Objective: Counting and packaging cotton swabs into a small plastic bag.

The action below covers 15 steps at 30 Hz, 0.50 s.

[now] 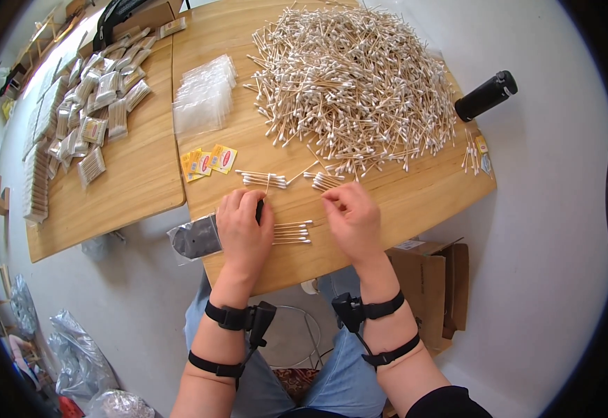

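Observation:
My left hand (242, 226) rests near the table's front edge, its fingers curled. A small black thing shows between its thumb and forefinger, but its kind is hidden. Beside that hand lies a row of cotton swabs (293, 233), partly covered by it. My right hand (354, 219) is closed with the fingertips pinched; whatever they hold, if anything, cannot be made out. Just beyond its fingertips is a small group of cotton swabs (322, 180). Another small bunch of cotton swabs (262, 179) lies beyond my left hand, with one swab standing across it.
A large heap of cotton swabs (352, 83) covers the far right. Clear plastic bags (206, 94) and yellow cards (208, 160) lie left of it. Filled swab packs (95, 129) crowd the left table. A black cylinder (486, 96) stands at right; a cardboard box (429, 285) is below.

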Tool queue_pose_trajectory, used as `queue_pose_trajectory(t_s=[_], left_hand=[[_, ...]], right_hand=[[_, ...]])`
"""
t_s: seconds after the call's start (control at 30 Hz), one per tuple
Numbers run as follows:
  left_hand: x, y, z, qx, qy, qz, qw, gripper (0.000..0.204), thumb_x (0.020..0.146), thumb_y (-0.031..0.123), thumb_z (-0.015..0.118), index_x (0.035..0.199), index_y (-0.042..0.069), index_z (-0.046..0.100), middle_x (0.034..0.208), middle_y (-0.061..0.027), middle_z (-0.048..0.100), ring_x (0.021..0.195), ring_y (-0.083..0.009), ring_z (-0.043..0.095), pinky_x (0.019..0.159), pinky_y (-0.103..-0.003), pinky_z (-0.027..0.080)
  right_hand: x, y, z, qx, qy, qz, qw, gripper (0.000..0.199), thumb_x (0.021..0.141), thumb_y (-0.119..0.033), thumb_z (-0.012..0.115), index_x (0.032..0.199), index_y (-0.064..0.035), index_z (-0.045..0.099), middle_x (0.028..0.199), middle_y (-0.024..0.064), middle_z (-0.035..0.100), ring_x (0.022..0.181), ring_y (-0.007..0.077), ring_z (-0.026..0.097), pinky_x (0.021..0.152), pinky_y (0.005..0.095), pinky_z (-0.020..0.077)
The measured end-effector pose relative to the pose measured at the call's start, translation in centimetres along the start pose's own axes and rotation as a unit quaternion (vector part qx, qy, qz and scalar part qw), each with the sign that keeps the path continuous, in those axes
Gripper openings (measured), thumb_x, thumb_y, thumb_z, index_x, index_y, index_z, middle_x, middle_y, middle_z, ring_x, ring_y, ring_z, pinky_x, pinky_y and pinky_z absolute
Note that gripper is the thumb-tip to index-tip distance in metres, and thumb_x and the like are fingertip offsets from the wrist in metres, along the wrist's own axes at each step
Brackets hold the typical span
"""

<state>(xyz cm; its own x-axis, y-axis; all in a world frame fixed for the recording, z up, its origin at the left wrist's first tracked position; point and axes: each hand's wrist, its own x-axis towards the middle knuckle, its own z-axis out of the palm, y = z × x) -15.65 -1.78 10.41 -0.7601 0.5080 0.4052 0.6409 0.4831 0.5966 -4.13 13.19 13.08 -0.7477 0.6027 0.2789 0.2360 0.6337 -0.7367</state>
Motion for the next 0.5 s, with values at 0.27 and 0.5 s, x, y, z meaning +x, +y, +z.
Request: queue_pose_trajectory(t_s=[0.27, 0.5], left_hand=[[-0.1, -0.2, -1.0, -0.015, -0.031, 0.005, 0.999, 0.009, 0.078, 0.002, 0.069, 0.083, 0.006, 0.062, 0.084, -0.0090, 0.059, 0.083, -0.0303, 0.057, 0.075, -0.040, 0.045], [0.0, -0.4, -1.3, -0.043, -0.076, 0.060, 0.994, 0.008, 0.077, 0.003, 0.070, 0.080, 0.006, 0.063, 0.085, -0.0077, 0.061, 0.085, -0.0295, 0.057, 0.078, -0.039, 0.044]], right_hand=[[0.0, 1.5, -1.5, -0.065, 0.001, 0.038, 0.997, 0.010, 0.074, -0.008, 0.075, 0.081, -0.0080, 0.067, 0.084, 0.0072, 0.059, 0.083, 0.0298, 0.060, 0.072, 0.0409, 0.0477], [0.0, 1.6, -1.5, -0.114, 0.003, 0.017, 0.993, 0.012, 0.073, -0.008, 0.074, 0.081, -0.0086, 0.064, 0.082, 0.0072, 0.058, 0.082, 0.0296, 0.060, 0.072, 0.0419, 0.0475]])
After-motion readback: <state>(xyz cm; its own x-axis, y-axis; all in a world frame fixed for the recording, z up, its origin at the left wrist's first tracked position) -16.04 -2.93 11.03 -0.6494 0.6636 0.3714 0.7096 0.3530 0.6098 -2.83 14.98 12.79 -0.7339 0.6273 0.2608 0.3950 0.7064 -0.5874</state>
